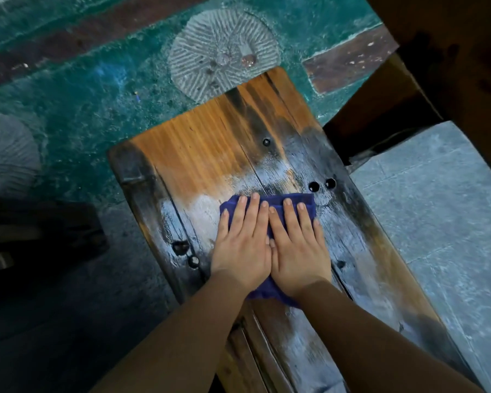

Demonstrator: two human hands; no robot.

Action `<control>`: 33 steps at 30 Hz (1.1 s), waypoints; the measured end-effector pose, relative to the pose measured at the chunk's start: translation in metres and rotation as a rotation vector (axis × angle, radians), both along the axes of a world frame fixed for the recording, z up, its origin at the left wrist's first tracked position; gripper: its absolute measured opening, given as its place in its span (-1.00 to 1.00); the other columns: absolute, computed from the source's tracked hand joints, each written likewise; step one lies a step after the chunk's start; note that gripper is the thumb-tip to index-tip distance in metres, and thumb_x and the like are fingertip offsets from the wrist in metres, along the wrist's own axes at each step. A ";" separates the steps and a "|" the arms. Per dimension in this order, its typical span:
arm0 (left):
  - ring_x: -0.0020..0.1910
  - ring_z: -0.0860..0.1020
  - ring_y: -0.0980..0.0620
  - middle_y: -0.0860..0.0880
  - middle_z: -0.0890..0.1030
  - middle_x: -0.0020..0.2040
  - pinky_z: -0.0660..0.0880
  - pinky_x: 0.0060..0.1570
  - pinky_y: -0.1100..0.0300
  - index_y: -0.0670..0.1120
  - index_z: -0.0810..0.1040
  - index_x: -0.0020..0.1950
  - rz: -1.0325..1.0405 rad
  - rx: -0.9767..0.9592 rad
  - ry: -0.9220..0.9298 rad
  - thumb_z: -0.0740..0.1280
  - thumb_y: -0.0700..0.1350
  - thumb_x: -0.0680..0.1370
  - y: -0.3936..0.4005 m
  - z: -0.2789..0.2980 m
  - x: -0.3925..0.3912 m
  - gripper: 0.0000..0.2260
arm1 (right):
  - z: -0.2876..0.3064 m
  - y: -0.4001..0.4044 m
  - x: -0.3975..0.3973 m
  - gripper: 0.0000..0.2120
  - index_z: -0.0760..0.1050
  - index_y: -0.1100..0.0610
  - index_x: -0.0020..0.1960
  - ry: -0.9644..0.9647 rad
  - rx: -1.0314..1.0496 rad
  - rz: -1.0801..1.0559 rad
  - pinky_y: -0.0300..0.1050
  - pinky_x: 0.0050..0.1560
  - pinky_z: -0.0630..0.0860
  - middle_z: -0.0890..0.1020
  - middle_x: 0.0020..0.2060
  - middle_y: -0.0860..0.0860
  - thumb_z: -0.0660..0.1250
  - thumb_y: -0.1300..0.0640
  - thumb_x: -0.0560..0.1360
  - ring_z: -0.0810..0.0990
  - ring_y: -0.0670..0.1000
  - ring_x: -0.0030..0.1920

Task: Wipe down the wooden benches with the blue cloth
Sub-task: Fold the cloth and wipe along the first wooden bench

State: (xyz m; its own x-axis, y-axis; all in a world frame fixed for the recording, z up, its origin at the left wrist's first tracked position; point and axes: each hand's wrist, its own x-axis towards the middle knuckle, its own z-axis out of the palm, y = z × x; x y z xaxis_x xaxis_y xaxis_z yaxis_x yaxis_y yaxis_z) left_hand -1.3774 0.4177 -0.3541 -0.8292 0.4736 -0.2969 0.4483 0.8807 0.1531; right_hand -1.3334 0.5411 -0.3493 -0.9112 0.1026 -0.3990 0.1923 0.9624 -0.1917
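Note:
A wooden bench [204, 148] runs from the lower middle up toward the centre, orange-brown at its far end and dark and glossy nearer me. A folded blue cloth [306, 201] lies flat on the bench top. My left hand [243, 242] and my right hand [296, 245] press down on the cloth side by side, fingers straight and together, thumbs touching. Most of the cloth is hidden under my palms; its far edge and a near corner show.
Dark bolt holes [322, 185] sit just beyond the cloth on the right. A green painted floor [91, 109] with a ribbed round stone inlay [224, 55] lies beyond the bench. Grey paving [437, 208] is to the right, a dark object [34, 236] to the left, dark wooden furniture [451, 66] at upper right.

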 end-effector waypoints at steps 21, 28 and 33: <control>0.57 -0.07 -0.03 -0.02 -0.01 0.61 -0.08 0.52 -0.07 -0.06 -0.02 0.60 -0.016 0.029 0.082 -0.04 0.07 0.59 0.066 -0.001 -0.239 -0.41 | -0.005 0.069 -0.237 -0.45 -0.03 -0.07 0.59 0.131 0.021 -0.010 0.17 0.46 0.08 -0.05 0.60 0.06 -0.13 -0.15 0.62 -0.01 0.17 0.56; 0.57 0.05 -0.07 -0.03 0.14 0.58 0.15 0.47 -0.07 -0.05 0.04 0.59 -0.004 0.101 -0.066 -0.04 0.04 0.62 0.082 -0.001 -0.299 -0.47 | -0.001 0.082 -0.293 -0.52 0.15 -0.06 0.51 0.164 -0.032 -0.048 0.08 -0.11 0.42 0.37 0.34 0.11 -0.06 -0.13 0.62 0.49 0.20 0.04; 0.53 0.17 -0.11 -0.04 0.29 0.52 0.29 0.40 -0.07 -0.07 0.09 0.56 -0.009 0.127 -0.231 -0.15 0.10 0.55 0.086 0.003 -0.318 -0.41 | 0.006 0.086 -0.311 -0.54 0.25 -0.02 0.46 0.107 -0.088 -0.068 0.04 -0.24 0.47 0.47 0.20 0.07 -0.02 -0.12 0.61 0.53 0.19 -0.03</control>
